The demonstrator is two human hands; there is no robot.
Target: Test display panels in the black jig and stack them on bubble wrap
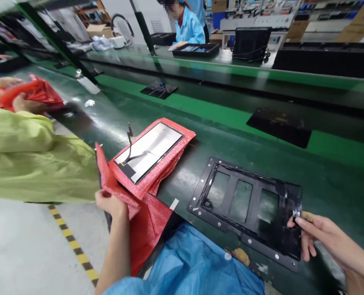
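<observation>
My left hand [112, 205] is closed on the edge of a red bubble bag [151, 217], which hangs partly over the table's near edge. Beyond it lies a stack of red bubble bags [169, 164] with a flat display panel [154, 149] on top, pale side up, a dark ribbon cable [129, 143] rising from it. To the right, a black plastic frame [227, 196] with three window openings rests on the table. My right hand [318, 233] grips its right end between thumb and fingers, by a small shiny piece [297, 214].
A co-worker in a yellow-green sleeve [40, 155] stands close on my left, handling red bags [34, 94]. Dark flat panels [278, 125] lie on the green strip [200, 106] behind. Another person in blue [191, 26] sits across, near a black tray [197, 50].
</observation>
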